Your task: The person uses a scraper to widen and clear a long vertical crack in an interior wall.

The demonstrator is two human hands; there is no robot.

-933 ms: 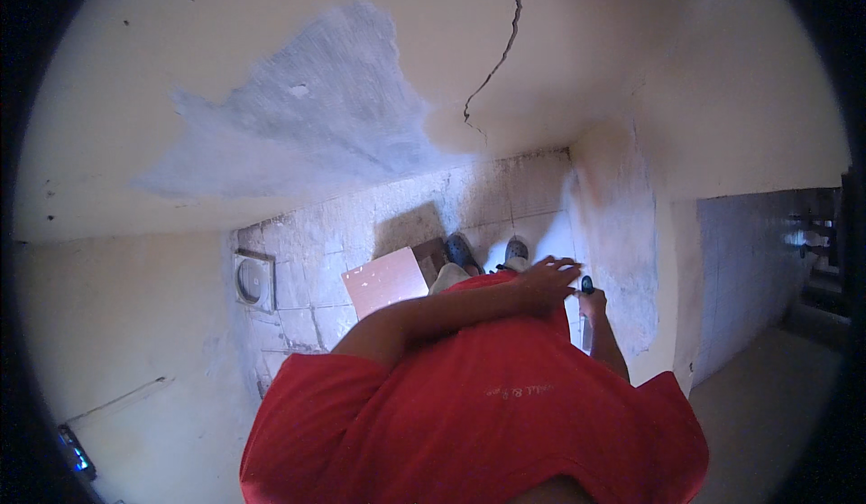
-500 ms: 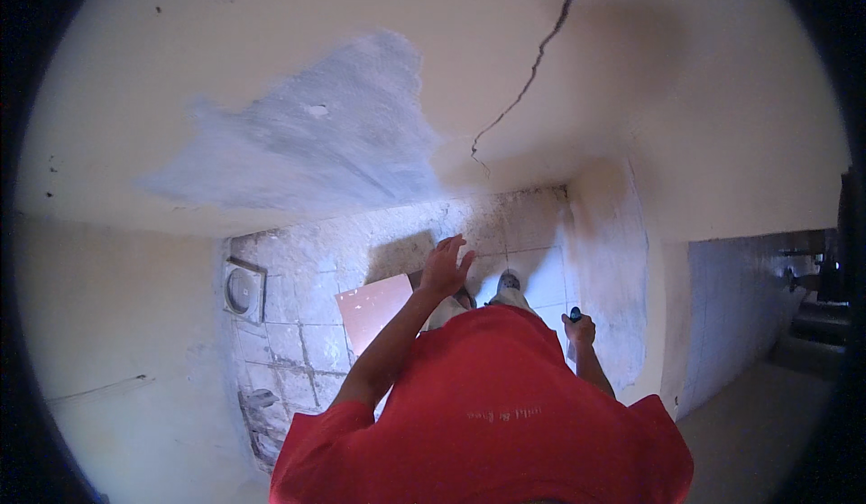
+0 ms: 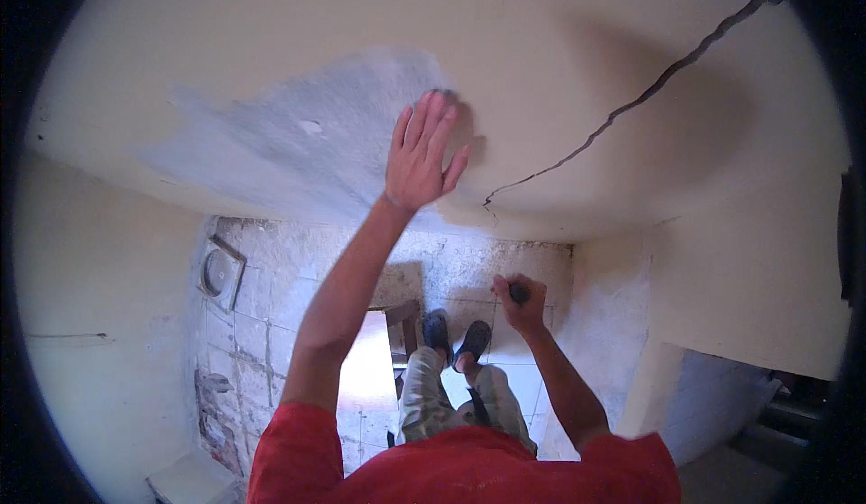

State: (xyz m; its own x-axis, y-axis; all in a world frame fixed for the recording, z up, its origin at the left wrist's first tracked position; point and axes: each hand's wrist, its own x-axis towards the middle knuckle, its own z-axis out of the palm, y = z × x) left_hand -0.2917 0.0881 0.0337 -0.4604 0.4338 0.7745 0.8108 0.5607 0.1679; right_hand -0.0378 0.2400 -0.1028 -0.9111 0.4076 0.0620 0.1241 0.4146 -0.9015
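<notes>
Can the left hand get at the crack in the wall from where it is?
Probably yes. The left hand lies flat on the wall at the edge of the grey patch, and the crack starts just to its right. Nothing stands between them; the right hand hangs low, gripping a dark tool.

One view only — a head-worn fisheye, facing down and forward along the person's body. The left hand [image 3: 422, 157] lies flat on the wall [image 3: 631, 44] close above the lens; below it, further off, the right hand [image 3: 520, 304], then the floor [image 3: 262, 323] far beneath — edges bend toward the rim.
</notes>
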